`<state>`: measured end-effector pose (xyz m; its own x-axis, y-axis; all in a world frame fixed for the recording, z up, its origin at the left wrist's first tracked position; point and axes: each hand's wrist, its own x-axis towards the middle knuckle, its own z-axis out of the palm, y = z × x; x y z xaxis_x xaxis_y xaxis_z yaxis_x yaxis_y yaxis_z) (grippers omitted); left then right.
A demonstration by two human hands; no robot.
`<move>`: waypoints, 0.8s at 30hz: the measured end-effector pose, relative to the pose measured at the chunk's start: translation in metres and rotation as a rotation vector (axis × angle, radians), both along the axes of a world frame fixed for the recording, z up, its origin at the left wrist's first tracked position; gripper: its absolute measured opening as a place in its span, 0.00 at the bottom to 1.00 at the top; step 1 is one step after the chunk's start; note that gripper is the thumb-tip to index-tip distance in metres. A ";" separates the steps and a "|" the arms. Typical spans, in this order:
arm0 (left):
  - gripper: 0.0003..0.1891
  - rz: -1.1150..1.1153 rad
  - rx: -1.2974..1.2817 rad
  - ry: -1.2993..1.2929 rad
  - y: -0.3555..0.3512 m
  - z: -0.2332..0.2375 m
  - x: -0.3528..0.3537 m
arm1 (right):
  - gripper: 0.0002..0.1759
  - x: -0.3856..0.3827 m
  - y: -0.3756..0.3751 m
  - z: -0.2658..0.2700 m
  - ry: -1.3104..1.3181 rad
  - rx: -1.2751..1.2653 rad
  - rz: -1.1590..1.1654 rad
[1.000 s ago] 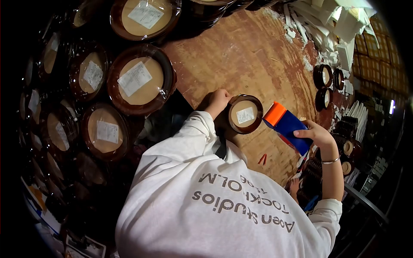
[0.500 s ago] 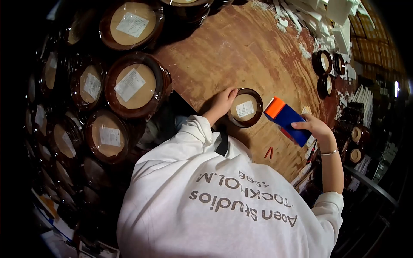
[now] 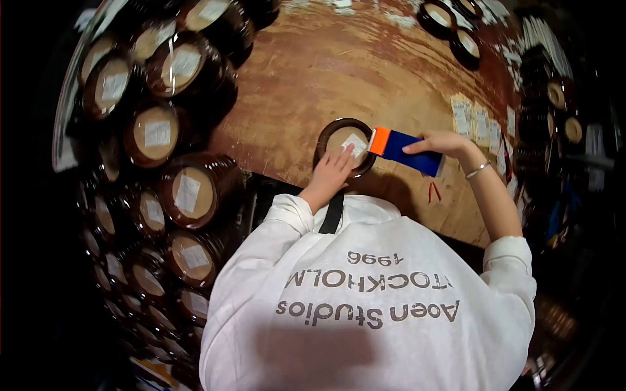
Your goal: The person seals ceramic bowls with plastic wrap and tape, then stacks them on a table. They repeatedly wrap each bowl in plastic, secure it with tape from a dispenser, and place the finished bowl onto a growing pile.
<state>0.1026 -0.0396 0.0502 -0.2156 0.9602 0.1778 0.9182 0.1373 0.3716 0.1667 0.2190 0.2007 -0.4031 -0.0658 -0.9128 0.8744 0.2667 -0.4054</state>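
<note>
A round dark-brown frame with a tan centre [image 3: 336, 138] lies on the worktable in front of me, bearing a white printed label [image 3: 354, 144]. My left hand [image 3: 331, 172] rests on its near side, fingers extended over the tan face and reaching the label's lower edge. In my right hand [image 3: 438, 144] is a blue-and-orange tape dispenser [image 3: 412, 151], gripped by the blue body. Its orange end overlaps the frame's right rim; whether it touches cannot be told. A small red V-shaped tool [image 3: 435, 192], like snips, lies below the dispenser.
Tall stacks of film-wrapped brown frames [image 3: 189, 195] crowd the left side. Sheets of printed labels [image 3: 479, 120] lie on the table [image 3: 293, 85] at right. More frames [image 3: 468, 49] and white scraps sit along its far edge.
My left hand has gone from gripping the frame's rim to lying on its face. The dispenser has moved left and levelled out, reaching the rim. The camera view has shifted.
</note>
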 end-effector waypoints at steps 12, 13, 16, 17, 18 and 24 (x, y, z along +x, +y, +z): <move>0.17 -0.233 0.063 0.124 -0.003 -0.018 -0.021 | 0.26 0.039 0.024 -0.049 0.069 -0.225 -0.108; 0.17 -0.236 0.042 0.114 -0.002 -0.021 -0.022 | 0.26 0.040 0.025 -0.049 0.074 -0.227 -0.115; 0.17 -0.226 0.090 0.091 -0.002 -0.021 -0.021 | 0.25 0.045 0.019 -0.048 0.068 -0.235 -0.131; 0.17 -0.232 0.087 0.091 -0.001 -0.021 -0.022 | 0.25 0.049 0.017 -0.051 0.081 -0.261 -0.136; 0.17 -0.223 0.096 0.092 -0.001 -0.022 -0.021 | 0.25 0.053 0.013 -0.051 0.093 -0.285 -0.141; 0.18 -0.200 0.100 0.091 0.000 -0.021 -0.018 | 0.26 0.070 0.002 -0.045 0.119 -0.275 -0.173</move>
<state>0.0848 -0.0397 0.0289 -0.0020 0.9586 0.2846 0.9537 -0.0838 0.2890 0.2365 0.2213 0.1557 -0.5322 -0.2245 -0.8163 0.8394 -0.0149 -0.5432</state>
